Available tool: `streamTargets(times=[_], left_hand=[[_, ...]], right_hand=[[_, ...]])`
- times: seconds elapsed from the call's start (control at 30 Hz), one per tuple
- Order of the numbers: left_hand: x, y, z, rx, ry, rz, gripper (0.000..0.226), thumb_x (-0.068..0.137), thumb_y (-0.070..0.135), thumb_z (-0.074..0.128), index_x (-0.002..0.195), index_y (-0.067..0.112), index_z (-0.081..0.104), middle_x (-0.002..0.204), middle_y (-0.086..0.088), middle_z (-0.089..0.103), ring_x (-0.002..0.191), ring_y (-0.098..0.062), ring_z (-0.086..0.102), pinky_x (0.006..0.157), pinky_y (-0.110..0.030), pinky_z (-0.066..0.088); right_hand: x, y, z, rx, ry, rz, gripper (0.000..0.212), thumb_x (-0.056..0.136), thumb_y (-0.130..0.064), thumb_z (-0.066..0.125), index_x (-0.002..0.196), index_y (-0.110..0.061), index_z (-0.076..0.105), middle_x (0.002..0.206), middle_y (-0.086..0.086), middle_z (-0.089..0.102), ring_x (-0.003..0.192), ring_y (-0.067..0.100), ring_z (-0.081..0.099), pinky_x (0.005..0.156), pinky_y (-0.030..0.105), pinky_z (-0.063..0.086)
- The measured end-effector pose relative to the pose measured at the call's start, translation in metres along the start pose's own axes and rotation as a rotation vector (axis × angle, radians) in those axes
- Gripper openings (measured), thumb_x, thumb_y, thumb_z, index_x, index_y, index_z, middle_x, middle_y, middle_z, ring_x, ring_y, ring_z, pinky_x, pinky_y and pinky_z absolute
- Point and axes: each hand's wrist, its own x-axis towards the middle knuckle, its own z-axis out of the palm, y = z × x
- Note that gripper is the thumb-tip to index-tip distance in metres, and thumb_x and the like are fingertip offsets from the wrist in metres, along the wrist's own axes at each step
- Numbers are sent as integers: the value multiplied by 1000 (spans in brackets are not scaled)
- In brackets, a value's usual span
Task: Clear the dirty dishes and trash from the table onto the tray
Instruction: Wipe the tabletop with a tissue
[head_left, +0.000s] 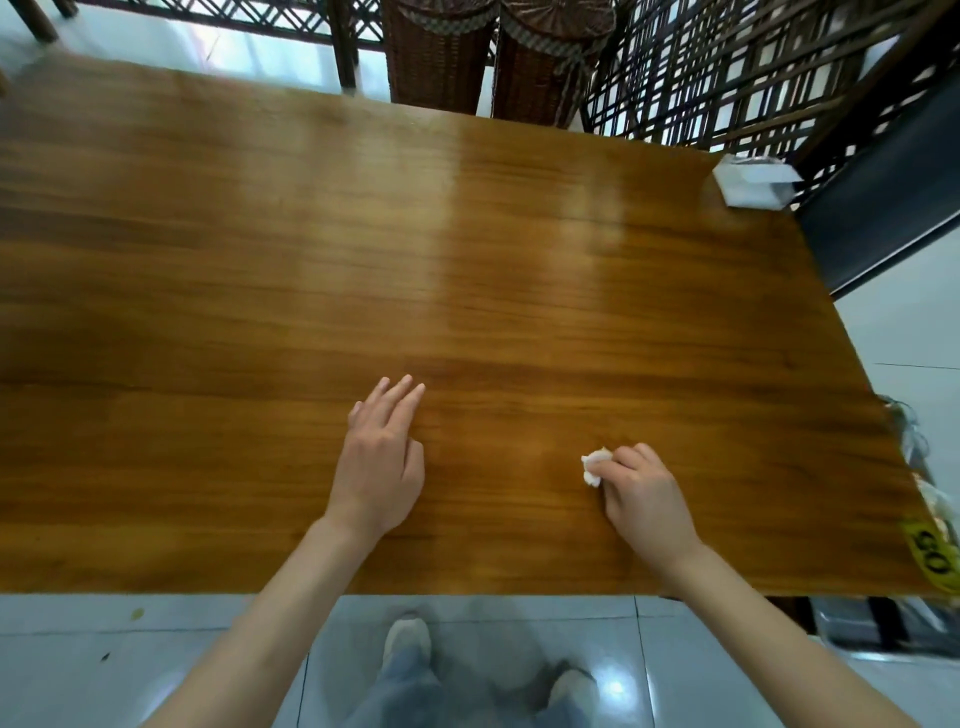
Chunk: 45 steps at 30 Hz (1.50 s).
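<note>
Tissue wad (593, 466) sits near our front counter (467, 260) edge, right of centre, pinched in curled fingers of right hand (644, 493). Left hand (382, 457) lies flat beside it, fingers straight, holding nothing. White napkin box (753, 182) at far right corner, well apart. Yellow tag (935, 558) at near right corner. We see bare wood between both hands and far edge.
</note>
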Motion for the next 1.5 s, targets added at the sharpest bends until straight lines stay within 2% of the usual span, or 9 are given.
streamTargets(times=[0.2, 0.4, 0.63, 0.73, 0.9, 1.0, 1.13, 1.33, 1.5], left_hand=[[4, 27, 20, 5, 15, 21, 51, 90, 4, 44, 140, 12, 40, 147, -5, 38, 141, -19, 21, 115, -37, 10], [2, 47, 37, 37, 39, -21, 51, 90, 3, 45, 140, 13, 40, 147, -4, 38, 141, -18, 20, 116, -37, 10], [-2, 64, 57, 39, 20, -24, 52, 89, 4, 44, 141, 13, 39, 148, -4, 37, 142, -17, 18, 115, -36, 8], [-4, 72, 66, 48, 10, -19, 52, 90, 4, 44, 141, 14, 39, 148, -4, 36, 142, -17, 18, 114, -33, 6], [1, 82, 72, 67, 4, -9, 52, 90, 5, 44, 141, 14, 39, 147, -4, 37, 142, -18, 19, 115, -37, 10], [4, 87, 72, 79, 15, -21, 51, 90, 5, 43, 140, 14, 40, 147, -5, 38, 141, -19, 20, 115, -36, 9], [5, 93, 74, 76, 7, -22, 51, 91, 5, 43, 141, 14, 39, 148, -4, 36, 142, -18, 18, 114, -33, 6], [3, 104, 85, 66, -2, -15, 52, 90, 3, 45, 141, 14, 39, 148, -4, 36, 142, -18, 18, 115, -33, 6], [0, 111, 95, 64, -7, -6, 52, 90, 4, 46, 140, 14, 40, 148, -5, 37, 142, -18, 19, 113, -30, 4]], right_hand=[[3, -19, 5, 127, 100, -28, 21, 71, 6, 73, 84, -10, 73, 70, 0, 62, 66, 14, 51, 53, 19, 41], [-17, -11, 13, 93, -45, -228, 22, 63, 9, 78, 76, -9, 73, 69, 2, 64, 64, 18, 55, 48, 27, 51], [-15, 48, -19, 91, 162, 17, 20, 70, 3, 74, 87, -6, 73, 76, 4, 65, 73, 16, 56, 59, 17, 42], [-13, 61, -21, 82, 76, 60, 16, 76, -2, 72, 91, -9, 74, 85, 3, 69, 82, 15, 57, 65, 16, 40], [-19, 66, -18, 175, -78, 82, 24, 90, -16, 52, 105, -14, 71, 102, -5, 64, 91, 3, 49, 70, 11, 40], [-16, 70, -25, 215, -133, 54, 27, 91, -12, 51, 113, -16, 67, 108, -6, 60, 95, 1, 45, 71, 7, 36], [-12, 80, -30, 170, -313, -14, 46, 85, 1, 58, 121, -26, 61, 120, -11, 53, 108, 4, 47, 81, 12, 45], [-5, 83, -29, 93, -301, -145, 30, 85, -3, 62, 111, -19, 68, 104, -1, 61, 97, 12, 56, 74, 19, 51], [-4, 84, -27, 105, -224, -136, 19, 83, -3, 65, 98, -11, 73, 92, 4, 65, 85, 15, 57, 65, 17, 43]])
